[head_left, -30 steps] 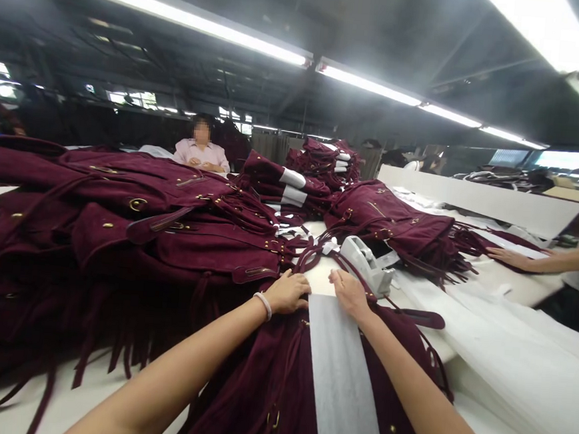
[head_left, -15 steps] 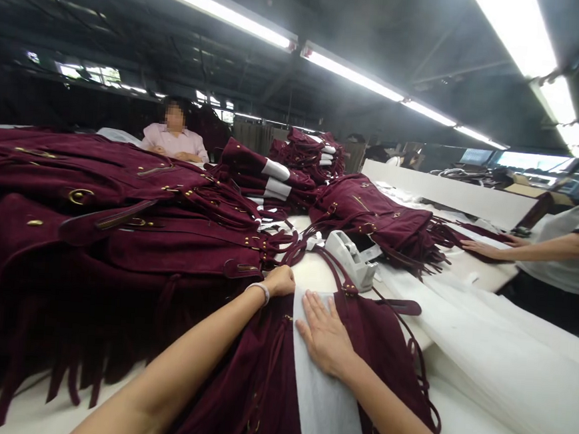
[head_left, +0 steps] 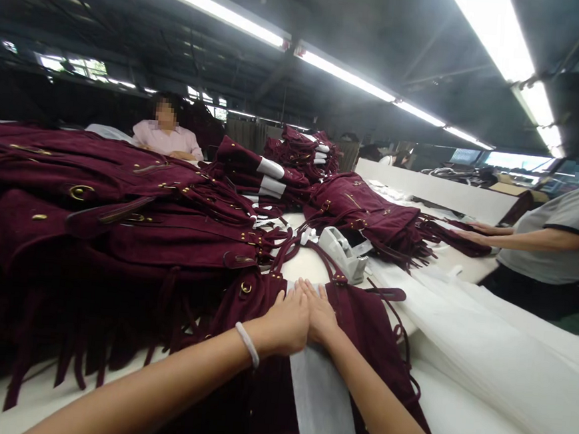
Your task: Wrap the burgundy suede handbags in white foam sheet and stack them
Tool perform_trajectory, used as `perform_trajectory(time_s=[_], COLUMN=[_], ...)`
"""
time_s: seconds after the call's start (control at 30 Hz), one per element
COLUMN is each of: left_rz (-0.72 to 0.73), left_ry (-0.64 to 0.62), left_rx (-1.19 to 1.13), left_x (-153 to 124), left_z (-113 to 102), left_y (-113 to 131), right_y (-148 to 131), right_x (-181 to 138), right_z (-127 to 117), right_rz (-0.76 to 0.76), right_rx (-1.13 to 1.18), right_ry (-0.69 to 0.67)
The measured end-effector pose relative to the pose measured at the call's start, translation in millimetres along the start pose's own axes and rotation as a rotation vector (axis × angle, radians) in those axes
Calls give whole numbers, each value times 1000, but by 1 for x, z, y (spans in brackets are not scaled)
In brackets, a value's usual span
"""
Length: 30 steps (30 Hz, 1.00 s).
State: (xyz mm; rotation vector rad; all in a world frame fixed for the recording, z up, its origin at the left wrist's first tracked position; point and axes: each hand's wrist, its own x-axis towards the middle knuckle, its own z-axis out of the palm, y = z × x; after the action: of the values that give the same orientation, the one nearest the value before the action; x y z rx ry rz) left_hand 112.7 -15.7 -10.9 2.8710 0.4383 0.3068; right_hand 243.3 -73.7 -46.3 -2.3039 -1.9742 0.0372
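A maroon fabric bag [head_left: 380, 344] lies in front of me, its straps looping away at the top edge. Down its middle runs a white paper-like strip [head_left: 323, 397]. My right hand [head_left: 321, 313] rests flat on the upper end of that strip, fingers stretched out. Against its left side, my left hand [head_left: 289, 320] is curled over the same end, a pale band on its wrist; what its fingers hold, if anything, is hidden. A grey tape dispenser [head_left: 341, 253] stands just beyond the bag's top edge, by the straps.
Piled maroon bags [head_left: 119, 220] spread along the left, with folded ones [head_left: 258, 168] behind. Another bag [head_left: 365, 209] lies beyond the dispenser. White sheets [head_left: 499, 354] cover the right side. A co-worker [head_left: 558, 238] handles maroon fabric at right; another person [head_left: 168, 137] sits at the back.
My left hand has moved right, from the strip's left edge onto the strip against my right hand. The bag's left top part with a brass ring now shows. The co-worker's hands have shifted.
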Motion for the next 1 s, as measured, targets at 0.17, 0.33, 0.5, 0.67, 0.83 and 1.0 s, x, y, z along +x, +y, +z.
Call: perform_trajectory(time_s=[0.17, 0.33, 0.5, 0.67, 0.83, 1.0], left_rz=[-180, -155, -177, -236, -411, -712], left_ry=[60, 123, 148, 142, 84, 161], left_rx=[280, 94, -11, -194, -374, -268], left_x=[-63, -94, -92, -97, -154, -198], left_z=[4, -1, -3, -21, -66, -72], left_y=[-19, -50, -46, -40, -9, 42], right_y=[-5, -3, -11, -22, -16, -36], right_x=[2, 0, -5, -9, -8, 3], right_z=[-1, -1, -1, 10, 23, 13], right_rz=[88, 64, 121, 62, 52, 9], right_rx=[34, 12, 15, 1, 68, 345], right_ry=[31, 33, 103, 95, 160, 589])
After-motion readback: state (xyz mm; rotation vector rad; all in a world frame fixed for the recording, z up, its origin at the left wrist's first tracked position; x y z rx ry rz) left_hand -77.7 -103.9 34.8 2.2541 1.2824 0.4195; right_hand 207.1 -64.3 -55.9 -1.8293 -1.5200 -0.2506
